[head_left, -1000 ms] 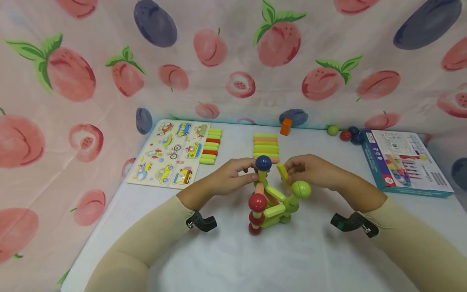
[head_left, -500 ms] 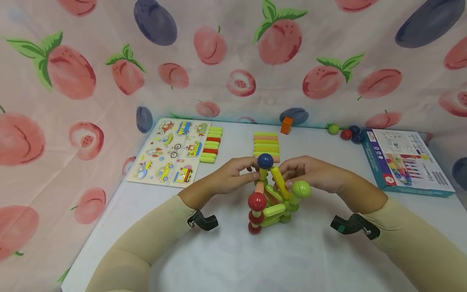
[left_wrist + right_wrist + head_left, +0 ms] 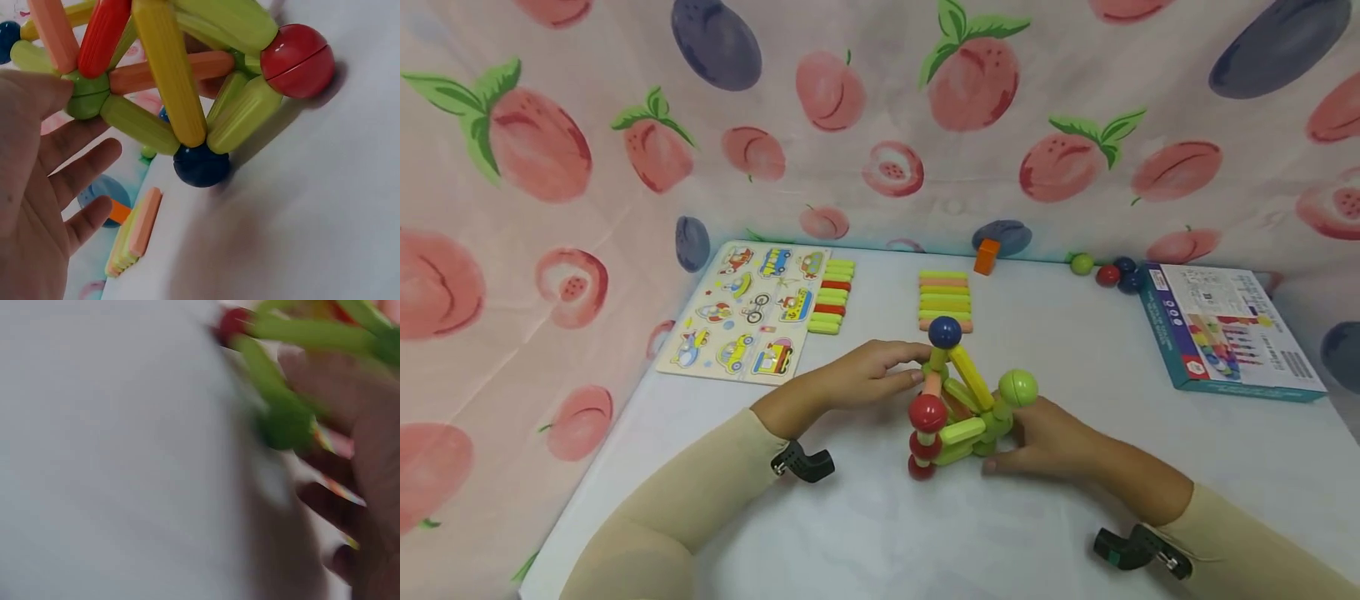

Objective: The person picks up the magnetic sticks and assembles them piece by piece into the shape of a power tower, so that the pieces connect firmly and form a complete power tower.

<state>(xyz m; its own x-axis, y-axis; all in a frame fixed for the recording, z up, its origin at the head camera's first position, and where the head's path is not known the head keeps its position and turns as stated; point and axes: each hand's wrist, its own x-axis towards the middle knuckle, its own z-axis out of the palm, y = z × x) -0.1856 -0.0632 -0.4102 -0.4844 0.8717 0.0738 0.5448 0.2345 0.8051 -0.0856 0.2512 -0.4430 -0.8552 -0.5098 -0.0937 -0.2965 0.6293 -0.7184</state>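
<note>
A stick-and-ball toy structure (image 3: 958, 432) stands on the table, built of yellow, lime, peach and red rods joined by coloured balls. A blue ball (image 3: 944, 332), a red ball (image 3: 928, 414) and a lime ball (image 3: 1018, 388) top its corners. My left hand (image 3: 868, 375) pinches a green joint ball (image 3: 87, 97) between thumb and index finger; its other fingers are loosely extended. At the structure's right side is my right hand (image 3: 1056, 437), thumb low near the base and the other fingers partly hidden behind. A yellow rod (image 3: 972, 379) slants between the blue and lime corners.
Behind the structure lies a row of rods (image 3: 945, 293); another row (image 3: 831, 297) borders a vehicle puzzle board (image 3: 745, 312) on the left. An orange block (image 3: 987, 257), several loose balls (image 3: 1107, 275) and a toy box (image 3: 1236, 333) are along the back and right.
The right hand brought the yellow rod in to slant between the blue and lime corners, let go of it, and moved down toward the base. The left hand has stayed at the structure.
</note>
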